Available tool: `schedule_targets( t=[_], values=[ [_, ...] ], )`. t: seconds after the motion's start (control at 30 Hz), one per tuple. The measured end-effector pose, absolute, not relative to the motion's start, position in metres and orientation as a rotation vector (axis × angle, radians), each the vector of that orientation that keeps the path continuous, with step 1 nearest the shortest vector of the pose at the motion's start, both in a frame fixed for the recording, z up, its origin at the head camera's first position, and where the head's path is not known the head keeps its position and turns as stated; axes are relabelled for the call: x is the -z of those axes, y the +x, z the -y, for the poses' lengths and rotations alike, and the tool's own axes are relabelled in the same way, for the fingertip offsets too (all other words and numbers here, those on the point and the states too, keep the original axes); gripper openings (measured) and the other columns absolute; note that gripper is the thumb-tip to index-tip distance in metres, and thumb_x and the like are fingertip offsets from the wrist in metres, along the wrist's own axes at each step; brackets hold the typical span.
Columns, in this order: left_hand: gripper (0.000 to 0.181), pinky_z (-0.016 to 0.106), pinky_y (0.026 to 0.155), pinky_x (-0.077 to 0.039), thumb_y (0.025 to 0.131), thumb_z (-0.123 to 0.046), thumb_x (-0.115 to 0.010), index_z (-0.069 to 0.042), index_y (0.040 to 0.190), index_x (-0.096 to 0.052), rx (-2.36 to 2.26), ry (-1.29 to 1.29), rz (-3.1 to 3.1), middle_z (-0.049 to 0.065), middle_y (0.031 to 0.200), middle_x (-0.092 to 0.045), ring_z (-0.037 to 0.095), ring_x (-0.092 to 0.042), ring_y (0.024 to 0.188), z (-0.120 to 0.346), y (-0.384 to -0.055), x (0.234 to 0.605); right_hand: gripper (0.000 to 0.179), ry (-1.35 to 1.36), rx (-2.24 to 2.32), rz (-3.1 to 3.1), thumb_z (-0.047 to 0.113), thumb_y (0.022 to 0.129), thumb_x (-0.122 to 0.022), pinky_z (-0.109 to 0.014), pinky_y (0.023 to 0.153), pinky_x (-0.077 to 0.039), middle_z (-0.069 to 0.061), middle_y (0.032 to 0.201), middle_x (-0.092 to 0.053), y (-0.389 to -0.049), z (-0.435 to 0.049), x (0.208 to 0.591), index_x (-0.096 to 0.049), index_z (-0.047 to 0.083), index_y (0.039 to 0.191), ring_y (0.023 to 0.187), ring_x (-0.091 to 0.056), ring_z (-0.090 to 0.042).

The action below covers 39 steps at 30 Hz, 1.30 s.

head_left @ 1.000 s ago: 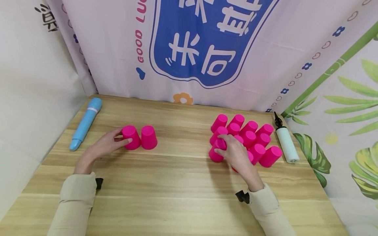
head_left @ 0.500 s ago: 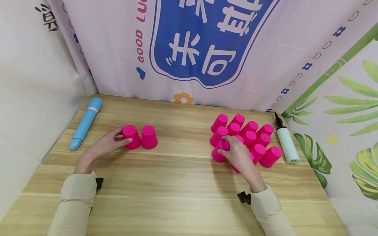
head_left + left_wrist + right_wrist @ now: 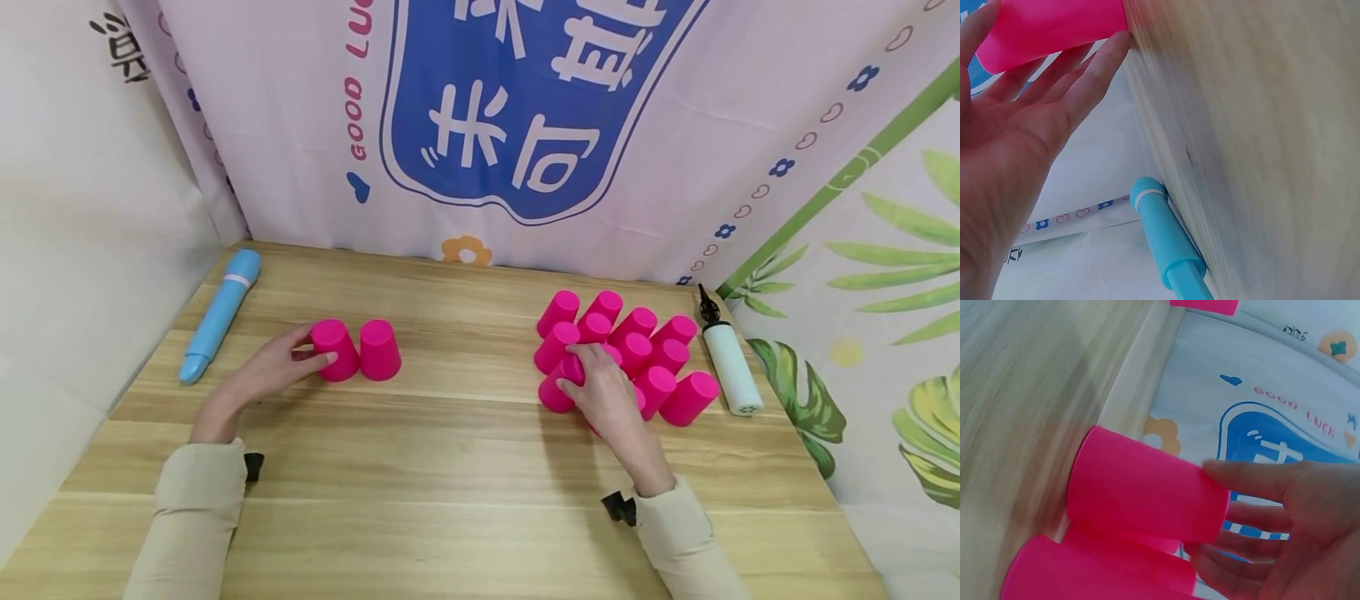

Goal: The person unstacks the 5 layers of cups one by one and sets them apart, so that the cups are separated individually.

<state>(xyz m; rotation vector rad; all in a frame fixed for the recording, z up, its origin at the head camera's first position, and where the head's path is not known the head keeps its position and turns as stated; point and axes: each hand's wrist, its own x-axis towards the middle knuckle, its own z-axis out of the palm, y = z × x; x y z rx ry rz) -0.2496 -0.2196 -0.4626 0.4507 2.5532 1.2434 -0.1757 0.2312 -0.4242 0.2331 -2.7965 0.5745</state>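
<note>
On the left of the head view, my left hand (image 3: 273, 362) grips an upside-down pink plastic cup (image 3: 335, 350) from its left side, thumb in front and fingers behind. Close on that cup's right stands a second pink cup (image 3: 380, 350). In the left wrist view, the held cup (image 3: 1054, 31) has its rim right at the wooden table. My right hand (image 3: 609, 396) holds another pink cup (image 3: 555, 393) near its narrow top, at the front left of a cluster. The right wrist view shows this cup (image 3: 1141, 487) between thumb and fingers, its wide rim close to the tabletop.
Several upside-down pink cups (image 3: 633, 350) stand packed around the right hand, some partly hidden by it. A blue wand-shaped tool (image 3: 219, 317) lies at the table's left edge. A white hand pump (image 3: 731, 367) with a black nozzle lies at the right. A printed cloth (image 3: 300, 167) hangs behind.
The cup in my right hand has shifted slightly right, and the hand with it, mostly in the first half second. My left hand and its cups have stayed in place.
</note>
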Motion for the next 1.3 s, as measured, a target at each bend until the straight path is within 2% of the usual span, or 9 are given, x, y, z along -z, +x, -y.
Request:
schedule_targets(
  t=[0.17, 0.3, 0.57, 0.7, 0.8, 0.87, 1.07, 1.3],
  values=[
    [0.072, 0.061, 0.101, -0.039, 0.095, -0.041, -0.058, -0.005, 0.150, -0.029, -1.241, 0.456, -2.556, 0.025, 0.147, -0.036, 0.049, -0.039, 0.129, 0.220, -0.249, 0.461, 0.046, 0.394, -0.523, 2.532, 0.005, 0.076, -0.081, -0.044, 0.079, -0.056, -0.018, 0.115, -0.058, -0.174, -0.213, 0.421, -0.062, -0.003, 0.117, 0.100, -0.057, -0.034],
    [0.072, 0.061, 0.101, -0.039, 0.095, -0.040, -0.058, -0.005, 0.150, -0.028, -1.234, 0.456, -2.570, 0.024, 0.147, -0.036, 0.049, -0.039, 0.128, 0.222, -0.249, 0.460, 0.041, 0.566, -0.585, 2.447, 0.006, 0.077, -0.080, -0.040, 0.083, -0.055, -0.015, 0.113, -0.061, -0.178, -0.181, 0.425, -0.064, -0.001, 0.114, 0.103, -0.059, -0.031],
    [0.069, 0.060, 0.103, -0.038, 0.096, -0.034, -0.060, -0.002, 0.148, -0.030, -1.275, 0.506, -2.546, 0.025, 0.147, -0.035, 0.049, -0.039, 0.129, 0.219, -0.254, 0.463, 0.044, 0.805, -0.743, 2.583, 0.011, 0.084, -0.074, -0.035, 0.082, -0.056, -0.010, 0.117, -0.062, -0.193, -0.102, 0.442, -0.058, 0.005, 0.125, 0.108, -0.060, -0.024],
    [0.069, 0.060, 0.103, -0.038, 0.096, -0.036, -0.059, -0.002, 0.148, -0.030, -1.269, 0.506, -2.555, 0.024, 0.147, -0.036, 0.049, -0.040, 0.128, 0.218, -0.254, 0.464, 0.063, 0.733, -0.906, 2.702, 0.024, 0.089, -0.071, -0.038, 0.094, -0.051, -0.012, 0.134, -0.052, -0.210, -0.067, 0.445, -0.042, 0.004, 0.141, 0.122, -0.052, -0.023],
    [0.068, 0.060, 0.103, -0.038, 0.096, -0.037, -0.059, -0.004, 0.148, -0.032, -1.282, 0.520, -2.543, 0.023, 0.146, -0.038, 0.048, -0.040, 0.129, 0.215, -0.254, 0.466, 0.073, 0.669, -1.029, 2.745, 0.030, 0.089, -0.070, -0.038, 0.102, -0.045, -0.013, 0.143, -0.044, -0.222, -0.047, 0.447, -0.033, 0.005, 0.147, 0.129, -0.046, -0.023],
    [0.067, 0.060, 0.103, -0.038, 0.095, -0.038, -0.059, -0.005, 0.148, -0.033, -1.296, 0.522, -2.534, 0.022, 0.146, -0.039, 0.047, -0.040, 0.129, 0.214, -0.254, 0.468, 0.072, 0.649, -1.070, 2.759, 0.030, 0.089, -0.071, -0.036, 0.102, -0.045, -0.012, 0.143, -0.044, -0.228, -0.037, 0.449, -0.034, 0.005, 0.146, 0.127, -0.047, -0.022],
    [0.067, 0.060, 0.103, -0.038, 0.095, -0.038, -0.059, -0.005, 0.148, -0.034, -1.306, 0.513, -2.533, 0.022, 0.146, -0.039, 0.046, -0.041, 0.129, 0.213, -0.253, 0.468, 0.062, 0.576, -1.109, 2.770, 0.027, 0.087, -0.073, -0.028, 0.090, -0.051, -0.007, 0.130, -0.052, -0.239, -0.021, 0.460, -0.045, 0.008, 0.139, 0.111, -0.055, -0.017],
    [0.068, 0.059, 0.102, -0.039, 0.096, -0.038, -0.059, -0.004, 0.148, -0.032, -1.256, 0.479, -2.569, 0.024, 0.147, -0.037, 0.048, -0.042, 0.127, 0.216, -0.251, 0.465, 0.059, 0.529, -1.137, 2.780, 0.026, 0.086, -0.074, -0.026, 0.091, -0.049, -0.005, 0.127, -0.054, -0.245, -0.015, 0.464, -0.048, 0.010, 0.137, 0.111, -0.055, -0.015]
  ],
)
